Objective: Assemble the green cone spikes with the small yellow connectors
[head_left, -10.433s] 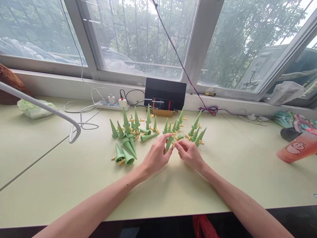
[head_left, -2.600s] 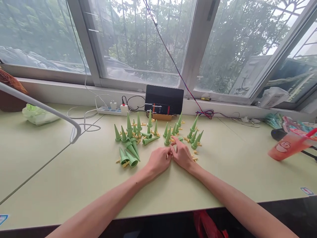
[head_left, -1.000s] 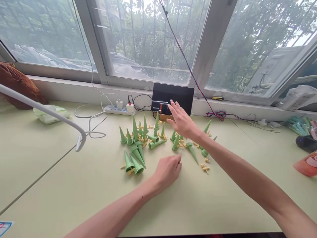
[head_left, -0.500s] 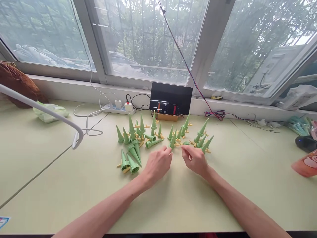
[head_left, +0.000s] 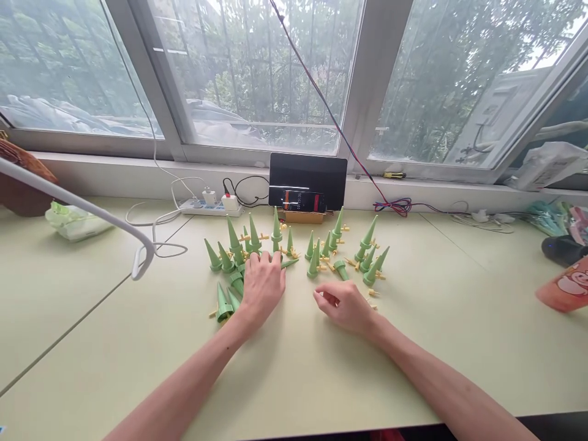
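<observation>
My left hand [head_left: 263, 285] reaches over a cluster of green plastic plant-watering spikes, with its fingers apart and bent down among them. Its fingertips are partly hidden, and a lying spike [head_left: 289, 263] pokes out beyond them. My right hand [head_left: 343, 303] rests low over the table, thumb and forefinger pinched together; whether anything small is between them I cannot make out. Just behind it lies a green spike [head_left: 340, 269] with its tip toward me. Upright spikes with yellow valves, such as one green spike [head_left: 313, 264], stand between and beyond my hands.
More spikes stand at the right, with small yellow valves [head_left: 373, 293] beside my right wrist. A tablet [head_left: 307, 174] with a phone [head_left: 303, 201] before it leans by the window. A power strip [head_left: 188, 207], a white curved bar [head_left: 92, 205] and an orange cup [head_left: 563, 286] are around.
My left hand has moved left and forward, from the middle onto the spike cluster. My right hand has drawn back toward me, away from the upright spikes. The view has shifted slightly.
</observation>
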Tool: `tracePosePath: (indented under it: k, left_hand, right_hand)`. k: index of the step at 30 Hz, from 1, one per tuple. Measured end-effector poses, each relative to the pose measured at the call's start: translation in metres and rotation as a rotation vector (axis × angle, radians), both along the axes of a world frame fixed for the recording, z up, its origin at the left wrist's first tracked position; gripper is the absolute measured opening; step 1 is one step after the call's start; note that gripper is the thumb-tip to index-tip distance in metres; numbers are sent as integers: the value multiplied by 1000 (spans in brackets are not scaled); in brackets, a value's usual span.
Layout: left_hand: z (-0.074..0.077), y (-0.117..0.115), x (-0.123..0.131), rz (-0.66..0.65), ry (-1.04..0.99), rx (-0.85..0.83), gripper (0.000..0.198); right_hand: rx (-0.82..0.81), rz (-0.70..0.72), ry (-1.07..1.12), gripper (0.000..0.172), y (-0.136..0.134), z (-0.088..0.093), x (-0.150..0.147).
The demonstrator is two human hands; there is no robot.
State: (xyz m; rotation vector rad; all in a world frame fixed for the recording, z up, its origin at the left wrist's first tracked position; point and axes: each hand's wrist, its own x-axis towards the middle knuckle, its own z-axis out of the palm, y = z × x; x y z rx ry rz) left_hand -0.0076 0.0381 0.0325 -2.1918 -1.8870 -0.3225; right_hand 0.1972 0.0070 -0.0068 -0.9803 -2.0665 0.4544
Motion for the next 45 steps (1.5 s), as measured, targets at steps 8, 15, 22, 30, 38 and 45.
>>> tracePosePath:
  k: [8,15,22,30,38,45]
  left_hand:
    - [-3,0,3,-40,1,-95,19]
    - [-8,-4,5,-95,-37,-152,20]
    - [-7,-3,5,-101,-277,-159,31]
    - [-9,-4,11,-221,-648,93,42]
    - [-8,-19,21,-420,-866,243,34]
    - [-14,-35,37,-538,-1067,-42,26]
  right_hand:
    - [92,-103,-32,26,8,1,5]
    - [69,-307,-5,23,15,4,15]
    - [-72,-371,-93,16,19,-1,18]
    - [-132,-471,-226,19,19,3,17]
    - [-156,-582,-360,20,20,5,19]
    - [-124,-620,-531,17,25,6,17]
